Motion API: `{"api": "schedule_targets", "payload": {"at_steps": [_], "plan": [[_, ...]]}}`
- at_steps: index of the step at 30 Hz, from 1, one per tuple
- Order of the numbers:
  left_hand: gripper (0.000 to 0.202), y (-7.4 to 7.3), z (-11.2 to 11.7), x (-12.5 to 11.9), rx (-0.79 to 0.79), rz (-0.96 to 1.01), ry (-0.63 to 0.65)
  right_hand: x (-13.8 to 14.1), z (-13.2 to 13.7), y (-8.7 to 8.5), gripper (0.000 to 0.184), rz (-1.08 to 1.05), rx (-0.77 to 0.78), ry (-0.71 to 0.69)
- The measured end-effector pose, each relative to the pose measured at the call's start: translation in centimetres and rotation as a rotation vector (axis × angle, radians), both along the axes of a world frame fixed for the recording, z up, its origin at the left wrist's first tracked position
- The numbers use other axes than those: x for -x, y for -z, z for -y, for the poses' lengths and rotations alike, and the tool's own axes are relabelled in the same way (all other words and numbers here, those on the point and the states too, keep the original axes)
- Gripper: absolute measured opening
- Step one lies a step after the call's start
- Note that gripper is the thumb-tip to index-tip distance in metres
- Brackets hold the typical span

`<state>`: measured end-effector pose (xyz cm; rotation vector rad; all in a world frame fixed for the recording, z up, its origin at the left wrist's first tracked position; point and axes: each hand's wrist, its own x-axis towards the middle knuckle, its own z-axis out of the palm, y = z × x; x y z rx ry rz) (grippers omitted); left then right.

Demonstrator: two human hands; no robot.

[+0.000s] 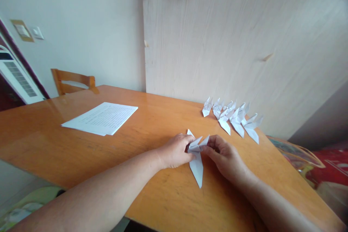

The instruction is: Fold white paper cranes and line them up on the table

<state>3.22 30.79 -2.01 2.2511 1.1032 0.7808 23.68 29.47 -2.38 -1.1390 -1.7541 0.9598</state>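
Paper is occupying both hands at the lower centre of the frame. A white folded figure (197, 166) is lying on the orange-brown table (54, 145), with its long point aiming toward the bottom edge and its two short flaps sticking up toward the top. The left hand (175, 151), its forearm crossing the lower left of the frame, is gripping the figure's left flap with its fingertips, fingers curled in and knuckles facing up. The right hand (225, 156), its forearm crossing the lower right, is pinching the right flap between thumb and forefinger, with the other fingers tucking loosely beneath. The two hands are sitting just beside each other with only the upper part of the folded figure between them, and its lower point is resting bare on the wood.

Above and to the right of the hands, a row of folded pieces (233, 117) is lining the table's far edge, each one overlapping or touching the next. Left of centre, a stack of printed sheets (102, 117) is lying flat, well apart from the hands. A wooden chair (72, 81) is standing behind the table at the left, and a pale wooden panel (244, 43) is filling the upper right.
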Motion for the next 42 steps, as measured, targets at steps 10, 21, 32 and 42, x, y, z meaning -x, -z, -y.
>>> {"api": "schedule_targets", "payload": {"at_steps": [10,21,32,42], "plan": [[0.02,0.2,-0.2,0.0,-0.013,0.011,-0.012,-0.5,-0.3,1.1,0.023,0.011,0.013,0.019],[0.014,-0.4,0.0,0.9,0.077,0.143,-0.029,-0.6,-0.4,1.3,0.022,0.031,0.042,0.007],[0.017,-0.6,-0.2,1.0,0.051,0.117,-0.023,-0.6,-0.4,0.6,0.026,0.187,0.025,0.04],[0.03,-0.7,-0.5,1.4,-0.009,0.014,-0.089,-0.8,0.1,0.3,0.027,0.249,0.041,0.064]]}}
